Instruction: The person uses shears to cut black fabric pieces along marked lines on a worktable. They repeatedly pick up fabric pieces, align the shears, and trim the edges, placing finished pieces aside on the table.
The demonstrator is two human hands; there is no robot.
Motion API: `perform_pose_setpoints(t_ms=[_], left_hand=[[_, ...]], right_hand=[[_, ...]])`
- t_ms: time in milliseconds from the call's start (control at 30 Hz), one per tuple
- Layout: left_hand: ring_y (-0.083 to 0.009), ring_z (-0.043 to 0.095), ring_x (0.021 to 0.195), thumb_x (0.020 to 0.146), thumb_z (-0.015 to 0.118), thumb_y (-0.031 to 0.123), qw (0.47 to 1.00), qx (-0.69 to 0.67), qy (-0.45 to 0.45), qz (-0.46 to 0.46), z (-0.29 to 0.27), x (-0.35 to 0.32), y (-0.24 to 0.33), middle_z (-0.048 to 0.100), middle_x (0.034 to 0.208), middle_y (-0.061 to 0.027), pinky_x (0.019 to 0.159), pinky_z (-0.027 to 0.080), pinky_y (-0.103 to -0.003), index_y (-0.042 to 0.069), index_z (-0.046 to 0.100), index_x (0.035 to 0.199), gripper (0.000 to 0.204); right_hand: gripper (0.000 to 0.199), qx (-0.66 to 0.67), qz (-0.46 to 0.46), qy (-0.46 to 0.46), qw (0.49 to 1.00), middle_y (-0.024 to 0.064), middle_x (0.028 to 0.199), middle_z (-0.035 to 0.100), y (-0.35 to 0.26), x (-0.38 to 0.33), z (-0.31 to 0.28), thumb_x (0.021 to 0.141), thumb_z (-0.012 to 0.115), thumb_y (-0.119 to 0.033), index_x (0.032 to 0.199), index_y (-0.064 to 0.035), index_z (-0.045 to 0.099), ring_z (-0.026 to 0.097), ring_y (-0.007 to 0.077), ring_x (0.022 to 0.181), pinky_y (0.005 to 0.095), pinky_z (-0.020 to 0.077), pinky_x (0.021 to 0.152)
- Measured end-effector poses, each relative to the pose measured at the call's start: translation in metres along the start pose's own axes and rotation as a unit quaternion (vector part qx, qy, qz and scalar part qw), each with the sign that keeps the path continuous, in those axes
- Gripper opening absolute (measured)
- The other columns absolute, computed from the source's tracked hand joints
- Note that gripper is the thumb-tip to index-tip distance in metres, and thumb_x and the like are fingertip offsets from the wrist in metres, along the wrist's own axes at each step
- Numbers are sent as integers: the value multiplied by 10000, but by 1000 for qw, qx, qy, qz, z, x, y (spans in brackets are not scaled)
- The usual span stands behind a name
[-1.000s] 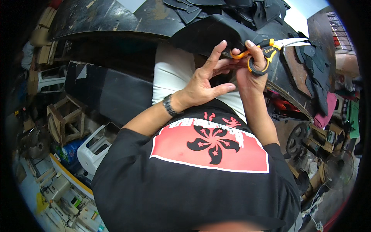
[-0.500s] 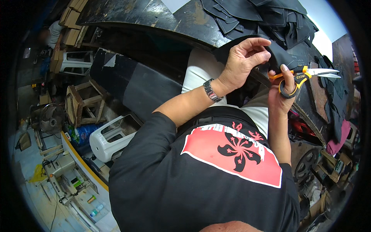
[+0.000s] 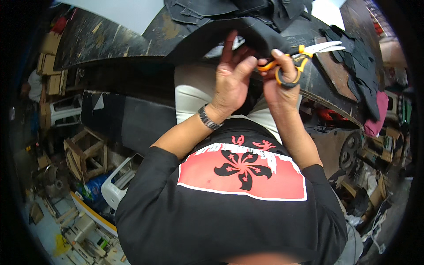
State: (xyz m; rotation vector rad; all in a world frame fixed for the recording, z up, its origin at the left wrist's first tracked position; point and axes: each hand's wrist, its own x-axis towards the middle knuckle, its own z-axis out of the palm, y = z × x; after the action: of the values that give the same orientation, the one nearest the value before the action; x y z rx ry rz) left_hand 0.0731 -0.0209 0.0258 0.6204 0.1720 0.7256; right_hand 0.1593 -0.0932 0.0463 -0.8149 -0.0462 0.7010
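A pair of scissors with orange-and-black handles rests in my right hand, its blades pointing right and slightly parted. The thumb and forefinger of that hand also meet the right end of a curved black sheet piece, which looks like leather. My left hand, with a watch on the wrist, is beside the piece's inner side. Its forefinger stretches upward and its thumb stands apart, pointing at the right hand. The remaining left fingers are partly in shadow.
Dark cut pieces are heaped on the worn black table. More dark pieces hang over its right side near a pink cloth. Left stand a wooden stool, a white plastic stool and a sewing machine.
My left forefinger has straightened upward from a bent, near-pinching pose. The scissors stay in my right hand. The whole view has shifted, so hands and table appear further left and higher.
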Motion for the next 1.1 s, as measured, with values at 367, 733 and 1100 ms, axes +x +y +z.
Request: perform_pose_setpoints(t_ms=[367, 733, 1100], left_hand=[[-82, 630, 917, 881, 665, -22, 982, 117, 111, 97, -41, 36, 33, 667, 1104, -31, 844, 526, -240, 72, 633, 1236, 369], [-78, 625, 931, 860, 653, -68, 954, 287, 46, 68, -52, 28, 64, 632, 1212, -90, 832, 542, -236, 11, 541, 1344, 503], [-83, 631, 893, 849, 691, -49, 925, 363, 47, 100, -50, 15, 68, 634, 1180, -83, 797, 579, -247, 17, 479, 1393, 588]], right_hand=[[323, -288, 81, -241, 923, 24, 731, 623, -8, -6, -26, 823, 781, -274, 917, -15, 614, 591, 77, 594, 222, 473, 548], [473, -429, 353, -354, 752, 25, 675, 578, 0, -13, -67, 841, 720, -486, 859, -25, 615, 576, 101, 577, 238, 466, 553], [448, -408, 313, -330, 792, -13, 650, 546, 11, -10, -42, 825, 731, -503, 808, -77, 592, 512, 55, 571, 218, 411, 538]])
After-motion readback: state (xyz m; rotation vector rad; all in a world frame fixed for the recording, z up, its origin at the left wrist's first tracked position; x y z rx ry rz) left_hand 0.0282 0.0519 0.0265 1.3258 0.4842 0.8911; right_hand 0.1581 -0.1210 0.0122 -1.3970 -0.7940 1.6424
